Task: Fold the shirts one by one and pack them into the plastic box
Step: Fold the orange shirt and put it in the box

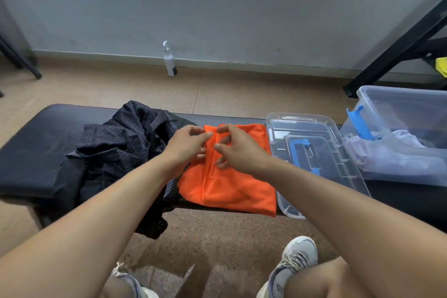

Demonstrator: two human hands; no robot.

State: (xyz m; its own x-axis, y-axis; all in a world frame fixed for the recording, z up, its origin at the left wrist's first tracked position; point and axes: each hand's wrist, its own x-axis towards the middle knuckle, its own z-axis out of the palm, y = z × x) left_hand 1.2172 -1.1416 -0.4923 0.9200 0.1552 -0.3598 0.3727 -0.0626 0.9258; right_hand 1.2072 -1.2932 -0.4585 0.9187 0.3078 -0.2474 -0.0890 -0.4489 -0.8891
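The orange shirt (229, 176) lies partly folded on the dark padded bench (36, 143), its near edge hanging a little over the front. Both hands are at the shirt's far end, close together over a raised crease that runs down its middle. The left hand (187, 144) sits at the 9 o'clock side of that crease, fingers curled and pinching the orange cloth near its far edge. The right hand (235, 149) sits at the 3 o'clock side, fingers bent and spread like a claw, tips on or just above the fabric; I cannot tell whether it actually grips anything. At 9 o'clock from the orange shirt, touching its edge, a crumpled heap of dark mesh shirts (116, 152) spills over the bench front. At 3 o'clock, just beside the shirt, lies a clear lid (314, 164) with blue latches. Beyond it, at about 2 o'clock, stands the clear plastic box (399, 133) with pale folded cloth (387, 152) inside. On the floor at 12 o'clock, against the wall, stands 1 white bottle (169, 61). The person's 2 grey shoes (295, 261) show at 6 o'clock.
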